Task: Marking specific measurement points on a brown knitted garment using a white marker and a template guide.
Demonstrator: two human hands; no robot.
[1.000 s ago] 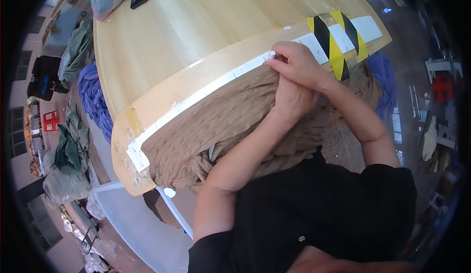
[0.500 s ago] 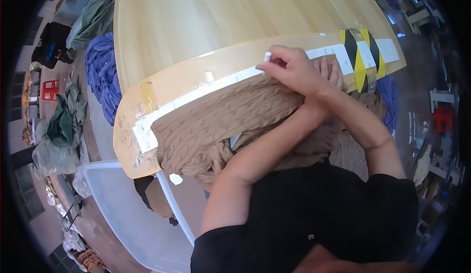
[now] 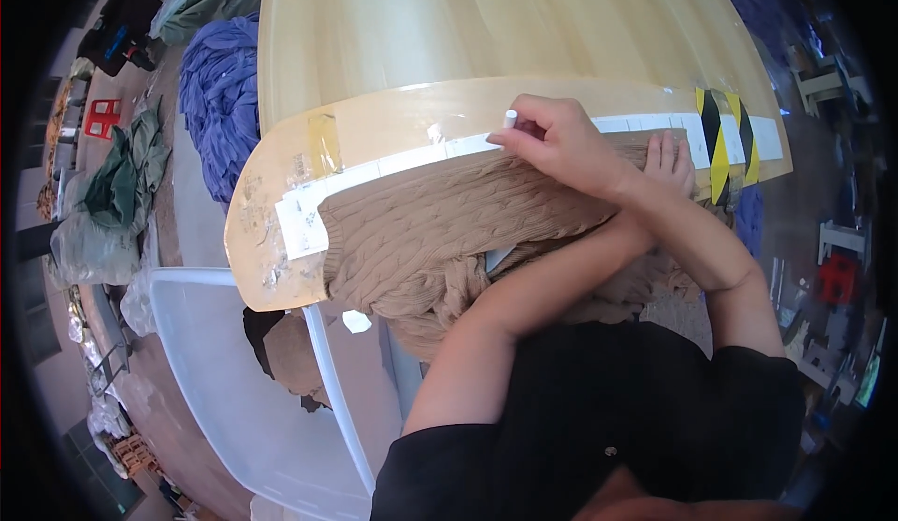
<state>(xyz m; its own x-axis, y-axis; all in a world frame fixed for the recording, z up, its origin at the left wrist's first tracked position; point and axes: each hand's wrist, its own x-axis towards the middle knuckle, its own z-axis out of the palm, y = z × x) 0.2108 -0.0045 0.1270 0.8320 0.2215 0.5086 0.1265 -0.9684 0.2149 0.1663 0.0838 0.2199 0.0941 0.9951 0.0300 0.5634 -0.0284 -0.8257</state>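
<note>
A pale wooden table [image 3: 486, 30] fills 12 o'clock from the middle of the view, and a clear plastic bin [image 3: 192, 282] stands at 8 o'clock. The brown cable-knit sweater [image 3: 430, 208] lies along the table's near edge, across the middle, its upper edge following a white strip [image 3: 421, 157] and its loose folds bunched at the 7 o'clock side. A heap of purple cloth [image 3: 217, 114] sits at 10 o'clock; yellow-and-black tape [image 3: 716, 151] crosses the strip at 2.

The left hand [image 3: 670, 161], its arm crossing under the right, rests with fingers extended on the sweater, 3 o'clock of the right hand [image 3: 561, 142]. The right thumb and fingers pinch a small white stick [image 3: 511, 119] near the sweater's upper edge; whether its tip touches, I cannot tell.

This looks like the step of lining the knit up against the strip. The next move seems to call for steady left-hand pressure and a controlled stick tip.
</note>
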